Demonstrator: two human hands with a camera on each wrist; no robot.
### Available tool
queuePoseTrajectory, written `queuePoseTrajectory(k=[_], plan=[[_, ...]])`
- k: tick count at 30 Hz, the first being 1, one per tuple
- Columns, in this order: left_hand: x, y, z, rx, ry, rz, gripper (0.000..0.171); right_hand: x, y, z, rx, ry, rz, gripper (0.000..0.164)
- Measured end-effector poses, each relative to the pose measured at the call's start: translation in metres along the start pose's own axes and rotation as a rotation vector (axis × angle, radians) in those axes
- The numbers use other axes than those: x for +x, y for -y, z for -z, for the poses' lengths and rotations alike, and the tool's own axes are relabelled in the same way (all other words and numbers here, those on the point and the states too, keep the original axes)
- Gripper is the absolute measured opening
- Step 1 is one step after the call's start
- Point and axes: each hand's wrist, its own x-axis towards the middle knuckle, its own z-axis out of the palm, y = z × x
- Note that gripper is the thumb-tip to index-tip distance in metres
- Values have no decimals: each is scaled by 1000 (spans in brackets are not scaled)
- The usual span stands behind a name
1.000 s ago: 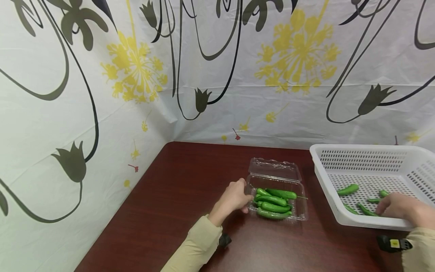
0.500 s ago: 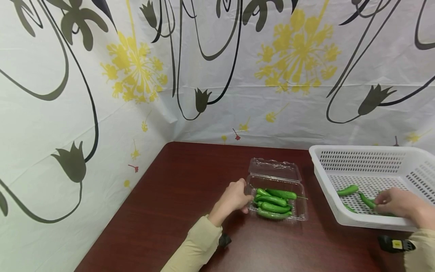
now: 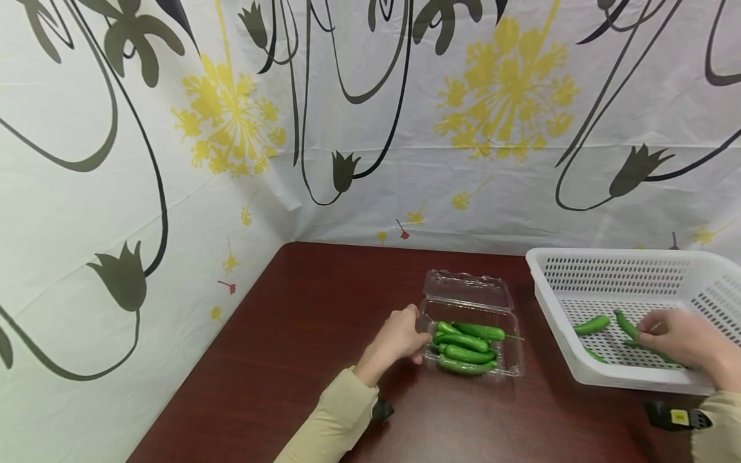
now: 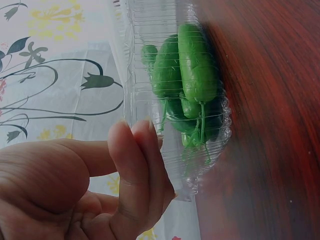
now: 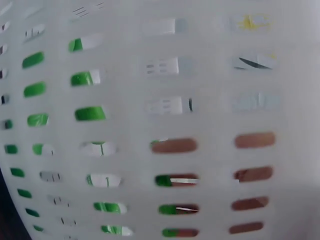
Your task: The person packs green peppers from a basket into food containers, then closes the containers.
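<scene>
- Since the earlier frame, the right hand (image 3: pixel 683 337) had moved slightly upward at the frame's right, carrying a green pepper (image 3: pixel 625 324) with it; the left hand (image 3: pixel 399 334) had stayed put.
- The right grip was pinched on that pepper, inside the white basket (image 3: pixel 619 375).
- The left grip, right of the frame's bottom centre, had its fingers and thumb clamped on the left edge of the clear container (image 3: pixel 492 314).
- Piled peppers (image 3: pixel 467 341) lay inside the container; its lid (image 3: pixel 469 292) stood open above them in the frame.
- Another pepper (image 3: pixel 593 325) lay at the basket's left.
- Basket and container sat on the dark red tabletop (image 3: pixel 324 308), before a flower-patterned sheet (image 3: pixel 370 193).
</scene>
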Motion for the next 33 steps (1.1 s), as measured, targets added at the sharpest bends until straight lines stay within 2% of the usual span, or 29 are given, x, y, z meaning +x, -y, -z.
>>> queuePoseTrajectory(k=[7, 12, 24, 33], plan=[[0, 0, -1, 3, -3, 0, 20, -1, 7, 7, -8, -50, -14, 21], [0, 0, -1, 3, -2, 4, 20, -2, 9, 10, -24, -59, -23, 22], [2, 0, 0, 3, 5, 17, 22, -3, 18, 15, 36, -82, 8, 17], [1, 1, 0, 9, 3, 14, 22, -4, 25, 20, 24, -97, 9, 19]])
